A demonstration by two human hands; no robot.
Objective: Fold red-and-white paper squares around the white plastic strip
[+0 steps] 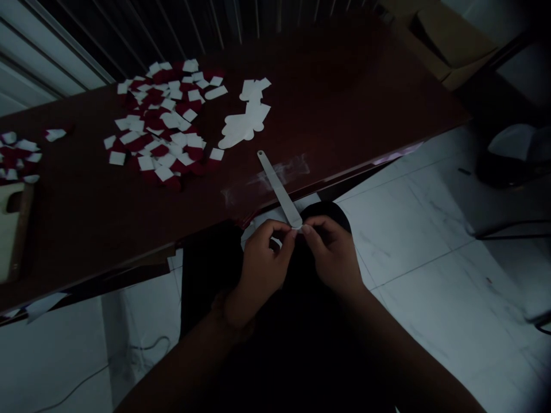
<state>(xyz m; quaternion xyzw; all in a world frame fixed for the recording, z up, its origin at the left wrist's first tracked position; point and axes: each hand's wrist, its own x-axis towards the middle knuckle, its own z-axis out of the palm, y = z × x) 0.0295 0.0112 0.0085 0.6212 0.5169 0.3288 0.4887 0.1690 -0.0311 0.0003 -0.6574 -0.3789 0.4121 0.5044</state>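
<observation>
A long, flat, pale strip (279, 186) with a small hole at its far end lies across the table's front edge, its rounded near end jutting out towards me. At that end, my left hand (267, 255) and my right hand (333, 252) pinch a small white piece (297, 229) from either side, thumbs against forefingers. Most of this piece is hidden by the fingertips. Beyond the strip lie overlapping white cut-outs (243, 126) with rounded ends. A heap of small red-and-white pieces (163, 123) spreads to their left.
The dark red-brown table (344, 86) runs across the view. More red-and-white pieces (19, 152) and a board with a cut-out handle (12, 229) are at far left. A cardboard box (451, 43) stands at back right. Cables (77, 390) trail over the tiled floor.
</observation>
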